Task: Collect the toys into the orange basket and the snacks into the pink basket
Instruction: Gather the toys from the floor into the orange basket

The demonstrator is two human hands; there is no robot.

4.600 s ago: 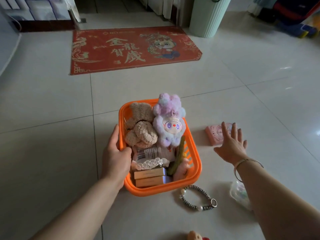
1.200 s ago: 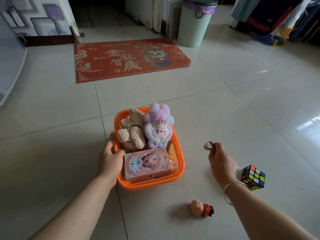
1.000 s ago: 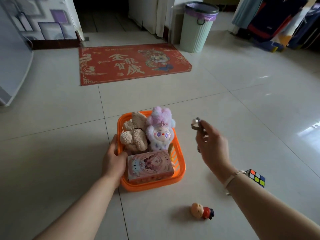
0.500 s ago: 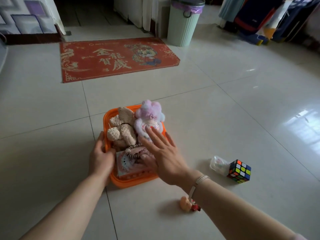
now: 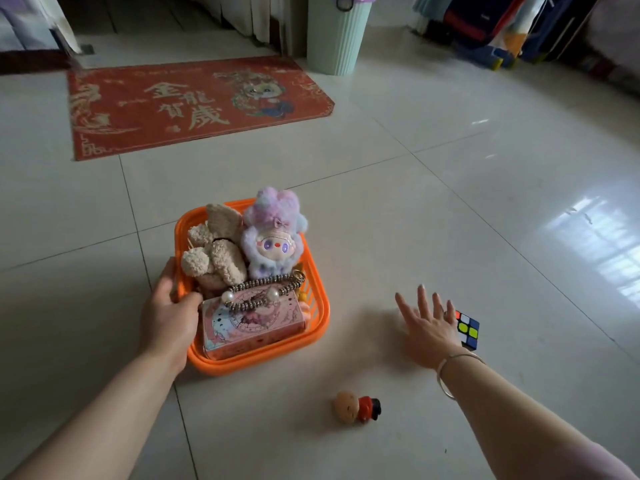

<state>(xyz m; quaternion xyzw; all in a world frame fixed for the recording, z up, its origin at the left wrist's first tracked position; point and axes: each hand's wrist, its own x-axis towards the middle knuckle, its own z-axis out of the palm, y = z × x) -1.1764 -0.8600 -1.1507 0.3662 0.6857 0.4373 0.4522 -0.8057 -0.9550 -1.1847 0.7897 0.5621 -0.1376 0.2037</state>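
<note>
Gripping the near left rim of the orange basket (image 5: 317,308), the left hand (image 5: 166,320) has its thumb hooked over the edge and its fingers curled round the outside wall. The basket sits on the tiled floor (image 5: 450,209) and holds a beige teddy bear (image 5: 214,254), a purple plush doll (image 5: 273,237), a pink box (image 5: 252,323) and a beaded bracelet (image 5: 263,291) draped across the top of the box. To the right of the basket, the right hand (image 5: 427,329) is spread flat with straight fingers and holds nothing; its fingertips reach toward the puzzle cube (image 5: 467,329), which lies on the floor just beyond it and is partly hidden behind it. A small figurine (image 5: 356,407) in red lies on its side on the floor, nearer the camera, between the basket and the right forearm
</note>
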